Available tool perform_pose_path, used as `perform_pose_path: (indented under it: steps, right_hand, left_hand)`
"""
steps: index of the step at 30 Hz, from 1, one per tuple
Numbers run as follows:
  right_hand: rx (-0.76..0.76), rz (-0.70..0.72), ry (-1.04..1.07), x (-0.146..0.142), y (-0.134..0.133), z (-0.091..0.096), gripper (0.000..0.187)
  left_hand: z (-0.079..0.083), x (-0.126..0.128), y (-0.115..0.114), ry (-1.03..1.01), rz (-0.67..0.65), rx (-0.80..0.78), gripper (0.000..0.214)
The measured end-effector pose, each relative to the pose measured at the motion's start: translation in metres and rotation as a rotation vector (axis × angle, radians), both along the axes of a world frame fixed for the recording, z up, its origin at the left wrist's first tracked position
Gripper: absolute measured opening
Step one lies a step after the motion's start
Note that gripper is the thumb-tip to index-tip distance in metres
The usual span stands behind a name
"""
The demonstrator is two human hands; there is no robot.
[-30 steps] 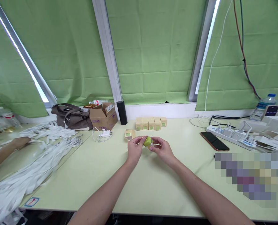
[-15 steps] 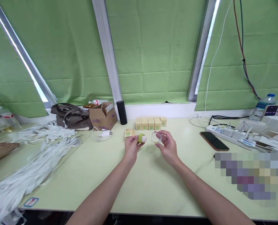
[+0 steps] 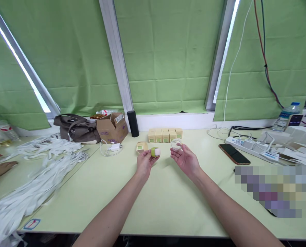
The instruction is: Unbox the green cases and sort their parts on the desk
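Between the thumb and fingers of my left hand (image 3: 144,164) is a small white rounded piece (image 3: 157,152) with a green band (image 3: 153,152) around it; its exact kind does not show. My right hand (image 3: 186,159), palm turned upward, grips a clear plastic cover (image 3: 176,143) by its fingertips. A hand's width separates the two held pieces. Just behind my left hand stands a small open tan carton (image 3: 142,146) with a green label. Several similar small boxes (image 3: 162,136) form a row farther back.
White strips (image 3: 43,185) cover the left side, near another person's hand (image 3: 2,168). At the back are a grey bag (image 3: 77,128), a cardboard box (image 3: 113,127), a black cylinder (image 3: 133,124) and a white charger (image 3: 115,147). A phone (image 3: 234,154) and power strip (image 3: 256,148) lie right.
My right hand has rolled palm-up, carrying the clear cover slightly right and away from the white piece. My left hand has tilted its piece a little. The other person's hand has shifted.
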State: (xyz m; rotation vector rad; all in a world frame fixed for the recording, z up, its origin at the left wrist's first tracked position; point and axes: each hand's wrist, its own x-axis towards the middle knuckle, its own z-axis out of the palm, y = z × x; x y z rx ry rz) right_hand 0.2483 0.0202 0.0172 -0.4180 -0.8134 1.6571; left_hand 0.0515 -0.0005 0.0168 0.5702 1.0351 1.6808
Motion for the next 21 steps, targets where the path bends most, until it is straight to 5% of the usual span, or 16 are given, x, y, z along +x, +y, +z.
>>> perform_pose_path:
  steps: [4,8,14,21]
  right_hand:
    - [-0.058,0.018,-0.022,0.007,0.009,-0.004,0.03]
    - [0.173,-0.335,-0.554,0.023,0.026,-0.003,0.035]
    - [0.222,-0.614,-1.01,0.084,0.053,-0.003,0.012]
    - [0.148,-0.622,-1.374,0.122,0.068,-0.025,0.009]
  left_hand:
    - [0.0,0.0,0.0,0.001,-0.005,-0.007,0.016]
    - [0.001,-0.001,0.001,0.004,-0.005,-0.022,0.016]
    - [0.0,0.0,0.002,0.004,0.0,-0.034,0.016]
    - [-0.004,0.0,0.003,0.003,-0.009,-0.032,0.012]
